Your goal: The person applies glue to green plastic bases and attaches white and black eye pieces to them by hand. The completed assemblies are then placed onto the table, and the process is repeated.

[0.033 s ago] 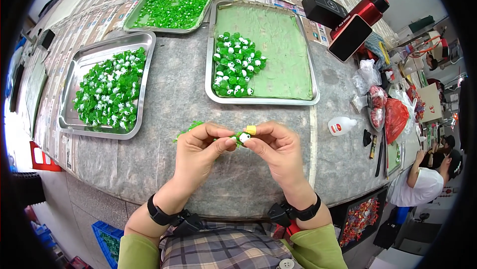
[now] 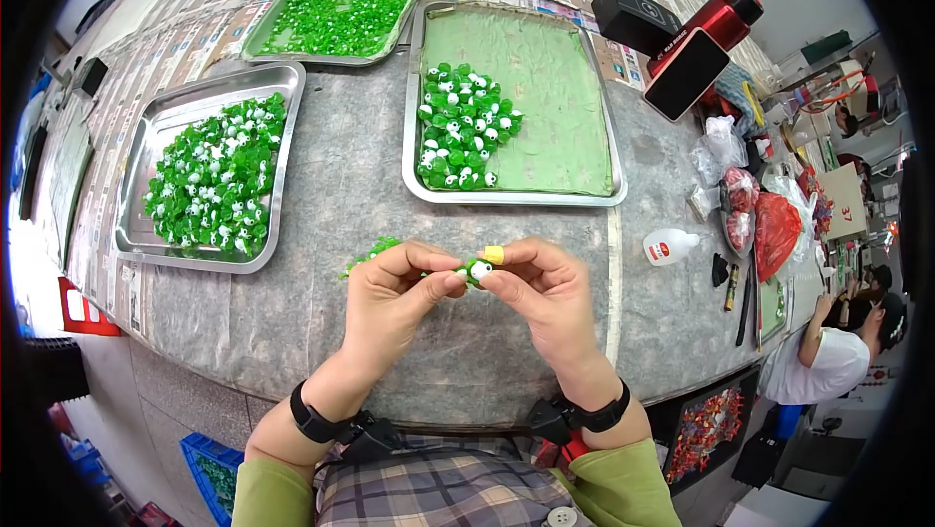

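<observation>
Close above the table, my left hand (image 2: 388, 295) and my right hand (image 2: 547, 295) meet fingertip to fingertip. Between them they pinch a small green piece with a white eyeball (image 2: 479, 271) bearing a black dot. The right thumb and index finger press on the eyeball side; the left thumb and index finger are on its green side, partly hiding it. A yellow covering (image 2: 494, 254) wraps my right index fingertip. Just behind the left hand lies a little heap of green pieces (image 2: 374, 250), partly covered by the fingers.
A lined metal tray (image 2: 570, 108) ahead and another tray (image 2: 276, 225) at left hold green eyeball pieces. A far tray (image 2: 414, 3) has small green pieces. At right are a white bottle (image 2: 670, 246), a phone (image 2: 687, 74), a red flask (image 2: 726, 13) and plastic bags (image 2: 776, 235). A person (image 2: 818, 366) sits beyond.
</observation>
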Demonstrator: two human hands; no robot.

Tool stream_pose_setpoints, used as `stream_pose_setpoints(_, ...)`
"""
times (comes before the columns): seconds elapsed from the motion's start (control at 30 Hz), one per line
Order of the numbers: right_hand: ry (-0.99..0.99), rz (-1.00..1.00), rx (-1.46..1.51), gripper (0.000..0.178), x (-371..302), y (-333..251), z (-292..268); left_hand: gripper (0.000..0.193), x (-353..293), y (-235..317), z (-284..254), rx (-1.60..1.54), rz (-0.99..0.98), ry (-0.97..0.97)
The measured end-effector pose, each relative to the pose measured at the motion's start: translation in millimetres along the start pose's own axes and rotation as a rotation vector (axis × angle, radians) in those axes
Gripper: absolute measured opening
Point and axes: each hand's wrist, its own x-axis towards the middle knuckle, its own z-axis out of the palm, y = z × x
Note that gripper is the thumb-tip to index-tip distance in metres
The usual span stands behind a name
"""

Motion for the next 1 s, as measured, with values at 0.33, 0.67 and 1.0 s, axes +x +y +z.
stream_pose_setpoints(0.33, -0.014, 0.063, -0.187, 0.017, -3.5, -5.4, 0.4, 0.008, -0.6, 5.8, -0.5, 0.435, 0.252, -0.021)
stream_pose_setpoints(0.67, -0.128, 0.208, -0.118, 0.021, 0.3, -7.4, -12.4, 0.015, 3.2, 8.1, -0.4, 0.773, 0.536, -0.141)
stream_pose_setpoints(1.0, -0.063, 0.109, -0.074, 0.016, 6.9, -6.1, -12.4, 0.009, 3.4, 5.4, -5.8, 0.611, 0.322, -0.072)
